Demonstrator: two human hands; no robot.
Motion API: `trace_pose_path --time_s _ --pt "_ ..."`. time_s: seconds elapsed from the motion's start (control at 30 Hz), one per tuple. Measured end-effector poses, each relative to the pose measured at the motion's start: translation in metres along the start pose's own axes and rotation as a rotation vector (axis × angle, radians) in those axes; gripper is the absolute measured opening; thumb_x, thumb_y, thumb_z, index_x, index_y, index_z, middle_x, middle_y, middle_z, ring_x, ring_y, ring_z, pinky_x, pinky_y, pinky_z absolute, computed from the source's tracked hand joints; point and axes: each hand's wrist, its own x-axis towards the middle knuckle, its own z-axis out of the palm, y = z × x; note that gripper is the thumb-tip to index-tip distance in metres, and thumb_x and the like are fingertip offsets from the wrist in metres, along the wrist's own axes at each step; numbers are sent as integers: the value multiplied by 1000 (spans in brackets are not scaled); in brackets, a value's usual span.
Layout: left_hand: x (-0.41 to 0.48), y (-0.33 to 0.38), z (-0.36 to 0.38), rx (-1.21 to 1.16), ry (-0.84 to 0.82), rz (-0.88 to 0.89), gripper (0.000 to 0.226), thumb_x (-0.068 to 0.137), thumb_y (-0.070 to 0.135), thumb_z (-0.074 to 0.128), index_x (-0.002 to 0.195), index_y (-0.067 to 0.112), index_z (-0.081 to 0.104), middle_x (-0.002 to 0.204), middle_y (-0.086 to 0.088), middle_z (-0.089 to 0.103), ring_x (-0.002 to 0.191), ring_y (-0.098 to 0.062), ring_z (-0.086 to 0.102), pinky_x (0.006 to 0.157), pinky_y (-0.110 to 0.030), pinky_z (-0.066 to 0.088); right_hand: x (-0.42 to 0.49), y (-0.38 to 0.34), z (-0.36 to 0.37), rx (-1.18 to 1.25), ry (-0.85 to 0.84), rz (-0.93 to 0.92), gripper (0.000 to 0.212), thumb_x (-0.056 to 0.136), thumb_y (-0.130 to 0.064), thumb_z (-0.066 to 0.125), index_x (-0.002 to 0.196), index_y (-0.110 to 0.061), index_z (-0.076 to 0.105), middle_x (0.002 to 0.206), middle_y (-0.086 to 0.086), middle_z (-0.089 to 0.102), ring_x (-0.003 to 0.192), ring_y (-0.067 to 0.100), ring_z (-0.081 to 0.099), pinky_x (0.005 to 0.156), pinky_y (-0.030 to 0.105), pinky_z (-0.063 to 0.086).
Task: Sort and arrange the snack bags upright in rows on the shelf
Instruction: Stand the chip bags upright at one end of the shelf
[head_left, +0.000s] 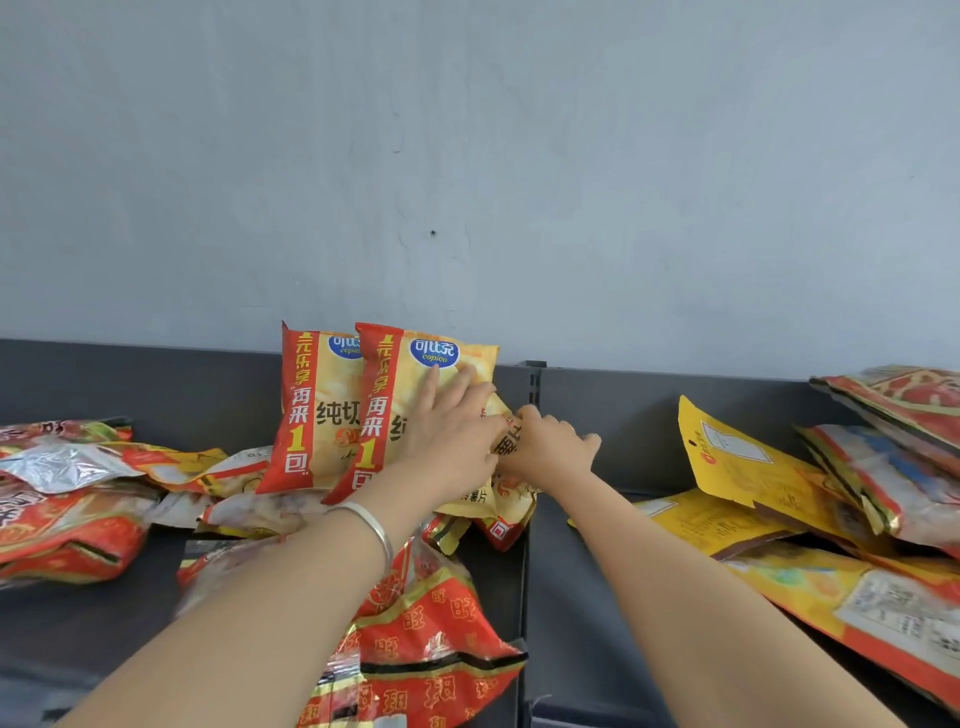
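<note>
Foil chip bags like these are probably light, air-puffed, slippery and easily crushed, so the sealed top or side edges look the safest hold. The left hand (452, 431) presses flat, fingers straight, on the front upright bag (415, 374) at the back of the shelf (587, 571). Just beside it, the right hand (545, 441) curls round a tilted bag (506, 499) leaning against that one's right side.

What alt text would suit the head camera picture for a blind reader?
A person's left hand presses flat on the front one of two chip bags standing upright at the back of a dark shelf, while the right hand grips a third bag, tilted beside them. Heaps of other bags lie on both sides.
</note>
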Motion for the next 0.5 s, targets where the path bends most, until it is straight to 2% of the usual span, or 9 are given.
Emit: trace_pose_path --time_s 0.1,0.17,0.23,0.33,0.37,0.43,0.5 --pt "0 -2 -5 41 -4 -50 35 85 38 53 119 31 59 150 1 29 144 -25 3 112 -54 -8 -4 7 -9 160 -10 3 56 73 -60 63 113 -24 49 106 -2 55 98 22 57 83 40 42" --pt "2 -3 -9 49 -17 -79 34 82 38 56 115 30 60 147 0 33 142 -26 8 112 -55 -5 -4 15 -19 257 69 5 27 84 -44 62 101 -24 56 102 -1 61 90 22 59 72 34 47" --pt "3 -1 -12 49 -60 -103 36 81 39 58 116 30 60 147 0 33 142 -27 9 112 -55 -4 -4 25 -30 270 93 14 3 89 -26 56 90 -23 57 99 2 65 87 24 61 66 32 47" --pt "3 5 -11 64 -113 -106 37 83 38 59 119 29 59 147 0 34 143 -27 8 114 -56 -4 -4 36 -31 284 32 8 5 91 -23 54 93 -23 58 102 2 65 86 21 61 67 34 52" --pt "3 6 -11 66 -117 -109 38 83 38 58 119 29 58 147 0 34 143 -27 7 114 -56 -3 -5 37 -30 322 25 10 11 92 -29 54 101 -23 58 107 2 65 87 19 60 69 35 53" --pt "3 7 -10 71 -118 -114 38 84 39 58 121 29 58 148 0 33 144 -27 7 114 -56 -2 -6 33 -29 351 -25 7 43 90 -49 55 125 -25 52 120 1 62 97 19 60 75 35 52" --pt "3 5 -10 81 -116 -110 38 85 40 56 122 29 57 148 1 32 144 -26 6 114 -55 -2 -6 27 -27 291 -128 -5 82 79 -68 55 145 -26 30 136 0 53 118 22 55 88 40 49"
